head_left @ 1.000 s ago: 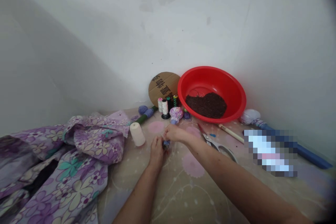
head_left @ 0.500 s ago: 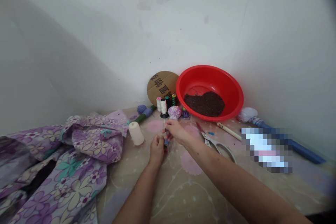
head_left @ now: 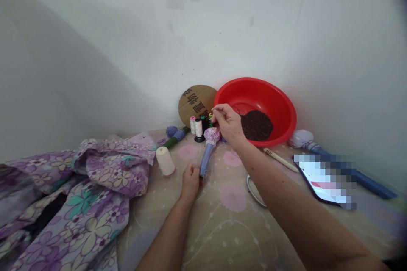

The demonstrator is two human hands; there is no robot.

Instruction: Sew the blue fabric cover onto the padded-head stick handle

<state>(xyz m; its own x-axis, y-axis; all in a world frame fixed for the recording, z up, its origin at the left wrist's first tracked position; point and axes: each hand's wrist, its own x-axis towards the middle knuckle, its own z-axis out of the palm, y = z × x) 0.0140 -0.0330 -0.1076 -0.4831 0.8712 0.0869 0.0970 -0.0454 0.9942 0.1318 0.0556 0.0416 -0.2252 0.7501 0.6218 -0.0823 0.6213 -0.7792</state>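
My left hand (head_left: 190, 181) is closed around the lower end of a cloth-wrapped stick (head_left: 207, 157). This stick is covered in blue fabric and ends in a floral ball head (head_left: 212, 134), which points away from me. Raised above and to the right of the ball is my right hand (head_left: 228, 123), thumb and fingertips pinched together in front of the red basin's left rim. Whatever is between those fingertips is too small to make out. Below my right forearm, one loop of the scissors (head_left: 249, 185) shows; the forearm covers the rest.
The red basin (head_left: 286, 106) holds dark loose material (head_left: 259, 125). Several thread spools (head_left: 198, 128) stand before a cardboard disc (head_left: 195, 97). A white thread cone (head_left: 165, 161) and floral fabric (head_left: 104, 173) lie left. Rightward are a phone (head_left: 321, 182), a pale stick (head_left: 281, 161) and a blue-wrapped stick (head_left: 372, 184).
My right hand has risen away from the stick, up toward the basin's left rim. The blue wrapping is now uncovered. My left hand has stayed in place.
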